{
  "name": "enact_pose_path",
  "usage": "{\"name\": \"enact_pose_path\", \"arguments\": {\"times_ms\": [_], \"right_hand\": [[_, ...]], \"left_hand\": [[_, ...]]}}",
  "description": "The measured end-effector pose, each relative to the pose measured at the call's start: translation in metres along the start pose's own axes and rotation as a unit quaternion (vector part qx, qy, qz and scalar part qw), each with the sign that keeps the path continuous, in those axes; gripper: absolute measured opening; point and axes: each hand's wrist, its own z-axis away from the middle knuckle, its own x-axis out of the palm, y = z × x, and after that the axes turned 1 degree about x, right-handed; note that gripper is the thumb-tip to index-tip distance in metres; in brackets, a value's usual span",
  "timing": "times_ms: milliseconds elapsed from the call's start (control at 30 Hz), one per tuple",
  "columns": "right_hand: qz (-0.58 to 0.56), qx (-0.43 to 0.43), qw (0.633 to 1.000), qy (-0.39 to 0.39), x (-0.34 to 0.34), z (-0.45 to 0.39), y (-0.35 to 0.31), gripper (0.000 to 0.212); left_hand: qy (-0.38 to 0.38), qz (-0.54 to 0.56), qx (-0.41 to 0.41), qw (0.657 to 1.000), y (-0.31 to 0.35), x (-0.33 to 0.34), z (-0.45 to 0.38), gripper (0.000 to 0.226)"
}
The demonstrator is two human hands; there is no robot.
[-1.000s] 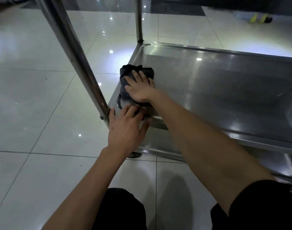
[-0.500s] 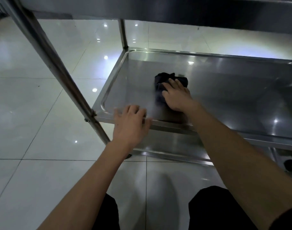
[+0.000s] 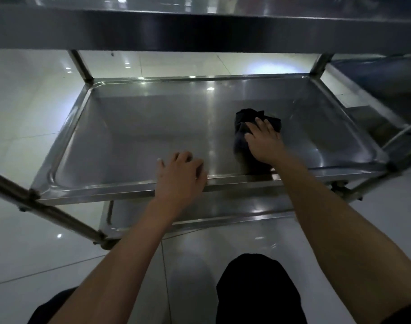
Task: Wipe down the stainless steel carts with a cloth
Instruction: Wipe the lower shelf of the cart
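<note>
Right hand point(image 3: 264, 143) lies palm-down on the dark cloth point(image 3: 246, 127), fingers extended and slightly spread, pressing it flat on the right half of the cart's middle shelf point(image 3: 141, 136). Left hand point(image 3: 180, 174) rests on the shelf's near rim, fingers loosely bent over the edge, holding nothing; both forearms reach forward under the top shelf point(image 3: 199, 31)

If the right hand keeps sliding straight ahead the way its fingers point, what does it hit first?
Probably nothing soon: the right hand pushes the cloth over bare shelf, then meets the far rim, though depth is unclear.
</note>
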Motion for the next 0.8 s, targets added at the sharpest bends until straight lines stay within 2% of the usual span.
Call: {"name": "enact_pose_path", "arguments": {"times_ms": [133, 433, 633, 800], "right_hand": [[-0.017, 0.015, 1.000, -0.011, 0.001, -0.003, 0.005, 0.055], [-0.011, 0.015, 1.000, -0.018, 0.008, -0.010, -0.045, 0.054], [0.004, -0.009, 0.999, -0.040, 0.024, -0.021, -0.100, 0.054], [0.012, -0.068, 0.995, -0.067, 0.045, -0.034, -0.175, 0.054]], "left_hand": [[0.023, 0.011, 0.001, 1.000, -0.003, 0.004, 0.001, 0.028], [0.052, 0.047, 0.049, 0.996, -0.047, -0.005, 0.014, 0.028], [0.094, -0.013, -0.061, 0.994, -0.138, -0.041, 0.051, 0.033], [0.108, -0.024, -0.134, 0.985, -0.184, -0.053, 0.083, 0.037]]}}
